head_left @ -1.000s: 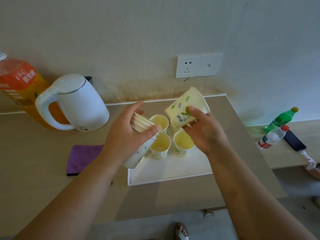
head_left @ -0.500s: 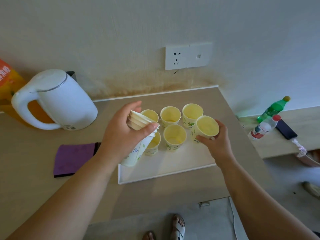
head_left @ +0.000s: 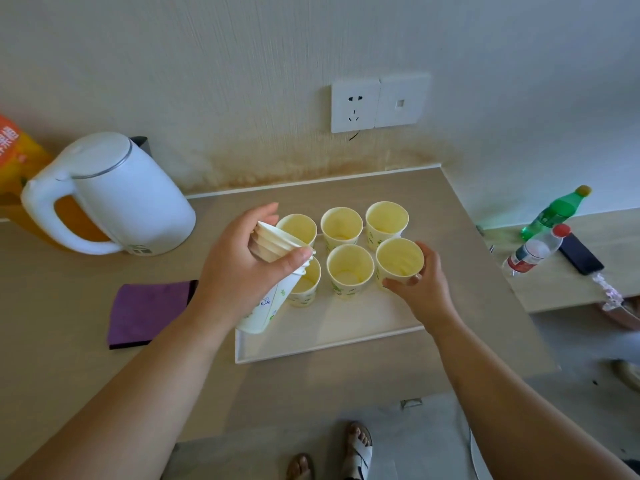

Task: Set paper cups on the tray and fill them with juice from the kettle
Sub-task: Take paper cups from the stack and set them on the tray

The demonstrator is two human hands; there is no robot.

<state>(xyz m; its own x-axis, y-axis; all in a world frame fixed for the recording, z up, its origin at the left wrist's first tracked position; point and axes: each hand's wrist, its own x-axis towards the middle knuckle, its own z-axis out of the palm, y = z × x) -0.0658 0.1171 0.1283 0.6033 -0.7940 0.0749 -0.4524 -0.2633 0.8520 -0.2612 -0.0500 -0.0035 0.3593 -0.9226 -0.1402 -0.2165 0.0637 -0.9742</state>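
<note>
Six paper cups [head_left: 349, 268] stand upright on the tray [head_left: 329, 330] in two rows of three, head view. Our right hand [head_left: 422, 292] curls round the front-right cup [head_left: 400, 259]. Our left hand [head_left: 232, 275] grips a tilted stack of spare cups [head_left: 266, 306]. The kettle [head_left: 131, 202] stands well apart leftward, handle toward us, nearer the left hand. We judge that hand must shed its stack first.

Juice bottle [head_left: 17, 147] getting cut by left edge, hiding behind kettle [head_left: 138, 202], stack [head_left: 266, 306] covering one cup [head_left: 304, 289], feet [head_left: 360, 448] running off bottom.

Bare forearms [head_left: 138, 393]; feet in open-toed sandals [head_left: 360, 452], one with white crossed straps.
</note>
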